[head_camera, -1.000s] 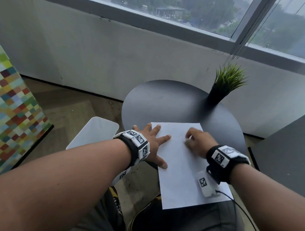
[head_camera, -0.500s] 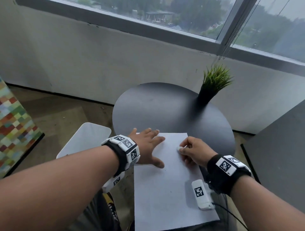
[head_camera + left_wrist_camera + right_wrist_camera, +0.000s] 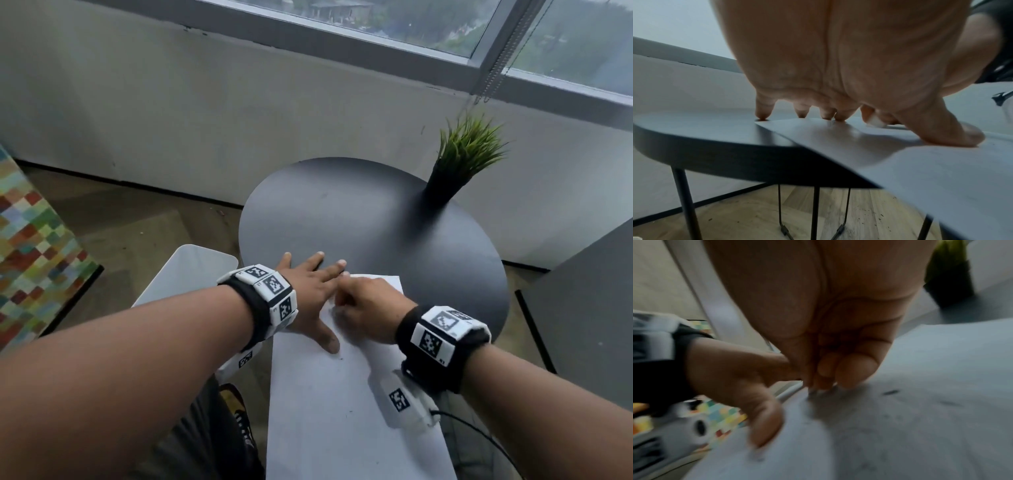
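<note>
A white sheet of paper (image 3: pixel 342 411) lies on the near side of a round black table (image 3: pixel 359 212), and its near half overhangs the edge. My left hand (image 3: pixel 310 291) lies flat, with spread fingers on the sheet's far left corner (image 3: pixel 797 128) and the thumb (image 3: pixel 953 136) pressing the paper. My right hand (image 3: pixel 366 308) is curled, knuckles up, beside the left fingers. It pinches a small white object (image 3: pixel 876 121), its tip down on the sheet. In the blurred right wrist view the bent fingers (image 3: pixel 849 369) touch the paper (image 3: pixel 920 402).
A black pot of green grass (image 3: pixel 459 161) stands on the table's far right. A white bin-like object (image 3: pixel 191 274) stands on the floor at the left. A colourful checkered panel (image 3: pixel 30 257) is at the far left. A dark grey surface (image 3: pixel 589 308) is at the right.
My right hand has slid left across the sheet to meet the left hand's fingers. The left hand has reached a little farther over the sheet's corner.
</note>
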`<state>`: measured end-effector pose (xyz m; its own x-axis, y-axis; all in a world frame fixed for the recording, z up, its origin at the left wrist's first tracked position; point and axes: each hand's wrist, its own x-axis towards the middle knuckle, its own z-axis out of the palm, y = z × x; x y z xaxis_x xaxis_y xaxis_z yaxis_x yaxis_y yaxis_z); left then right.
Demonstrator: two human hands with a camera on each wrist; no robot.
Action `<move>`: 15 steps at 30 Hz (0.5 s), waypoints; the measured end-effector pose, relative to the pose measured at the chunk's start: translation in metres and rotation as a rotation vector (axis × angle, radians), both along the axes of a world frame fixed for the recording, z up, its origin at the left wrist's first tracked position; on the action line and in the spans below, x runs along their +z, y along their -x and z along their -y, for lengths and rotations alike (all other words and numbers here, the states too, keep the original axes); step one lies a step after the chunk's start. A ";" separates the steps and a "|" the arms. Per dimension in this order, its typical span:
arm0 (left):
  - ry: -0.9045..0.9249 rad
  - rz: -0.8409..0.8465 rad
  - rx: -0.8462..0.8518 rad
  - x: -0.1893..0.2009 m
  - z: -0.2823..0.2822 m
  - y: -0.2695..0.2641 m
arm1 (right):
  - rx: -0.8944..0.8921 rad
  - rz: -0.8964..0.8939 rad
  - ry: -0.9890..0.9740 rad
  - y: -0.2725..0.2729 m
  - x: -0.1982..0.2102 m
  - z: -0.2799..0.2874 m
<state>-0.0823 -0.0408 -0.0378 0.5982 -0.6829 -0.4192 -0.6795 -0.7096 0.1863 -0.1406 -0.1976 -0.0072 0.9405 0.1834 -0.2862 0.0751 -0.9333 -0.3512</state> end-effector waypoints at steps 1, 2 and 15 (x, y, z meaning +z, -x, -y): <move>0.006 -0.005 0.001 -0.001 -0.001 0.000 | 0.044 -0.036 0.011 0.000 0.001 -0.001; 0.003 -0.003 -0.003 -0.002 -0.002 -0.001 | 0.022 -0.044 0.023 -0.004 0.002 0.003; -0.030 0.019 -0.015 0.001 0.000 0.001 | -0.153 0.066 0.091 -0.018 0.004 0.024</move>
<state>-0.0832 -0.0407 -0.0372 0.5957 -0.6794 -0.4283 -0.6937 -0.7041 0.1521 -0.1224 -0.2212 -0.0037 0.9727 0.0126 -0.2319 -0.0503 -0.9634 -0.2635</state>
